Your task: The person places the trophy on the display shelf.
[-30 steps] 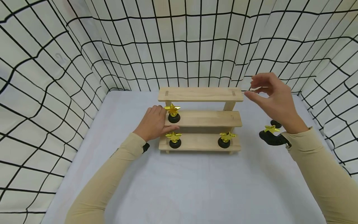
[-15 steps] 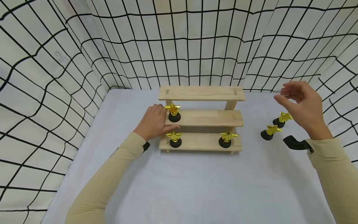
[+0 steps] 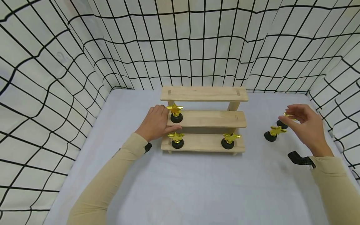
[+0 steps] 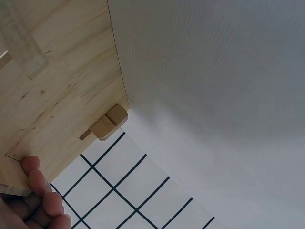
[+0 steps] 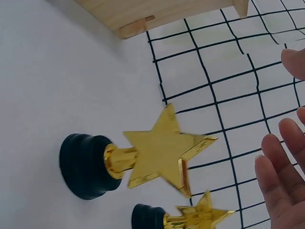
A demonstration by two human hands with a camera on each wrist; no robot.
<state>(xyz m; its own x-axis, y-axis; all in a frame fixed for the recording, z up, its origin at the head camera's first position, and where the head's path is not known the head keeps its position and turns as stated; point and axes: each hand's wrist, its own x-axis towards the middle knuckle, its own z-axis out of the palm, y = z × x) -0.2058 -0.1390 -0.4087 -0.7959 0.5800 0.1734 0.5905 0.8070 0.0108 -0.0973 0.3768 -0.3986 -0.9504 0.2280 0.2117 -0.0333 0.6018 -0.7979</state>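
Note:
A three-tier wooden display stand point(image 3: 208, 118) stands on the white surface. My left hand point(image 3: 154, 123) grips the left end of its middle shelf; in the left wrist view the fingers point(image 4: 52, 202) curl round the board's edge. A star trophy point(image 3: 176, 117) with a black base is on that shelf's left end. Two more stand on the bottom shelf, a left trophy point(image 3: 177, 143) and a right trophy point(image 3: 227, 143). My right hand point(image 3: 310, 129), fingers apart, hovers by two trophies right of the stand: a nearer one point(image 5: 90, 166) and a farther one point(image 5: 148, 217), partly hidden by the hand in the head view.
Black grid netting point(image 3: 197, 47) over white walls encloses the back and both sides. The white tabletop point(image 3: 191, 187) stretches in front of the stand. The top shelf point(image 3: 203, 93) rises behind the other two. A black wrist strap piece point(image 3: 299, 158) juts from the right sleeve.
My right hand has moved from beside the top shelf to the right, then down toward the two trophies at the right. My left hand keeps its hold on the stand.

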